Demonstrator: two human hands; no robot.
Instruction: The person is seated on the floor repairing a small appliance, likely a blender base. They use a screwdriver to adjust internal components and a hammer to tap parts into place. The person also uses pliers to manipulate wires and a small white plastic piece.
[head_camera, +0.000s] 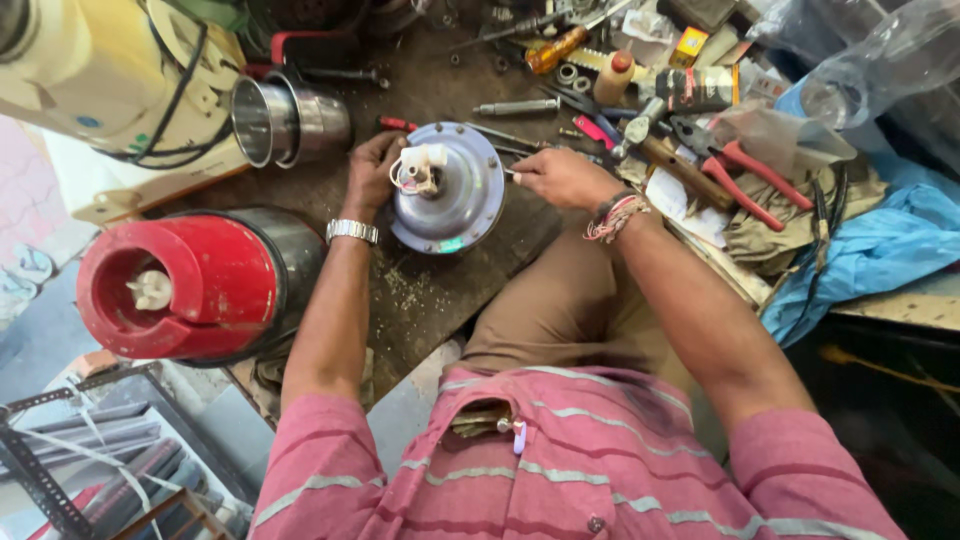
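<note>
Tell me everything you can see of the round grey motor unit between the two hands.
The round grey motor unit looks like painted metal, a domed disc with small screws around its rim. It lies flat on the worn dark workbench. A white plastic connector with thin wires sits on top, left of centre. The left hand grips its left edge; the right hand holds a thin tool at its right rim.

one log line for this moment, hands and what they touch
left hand: grips motor housing rim | right hand: holds thin tool at housing edge | nearby: red mixer base, steel jar
</note>
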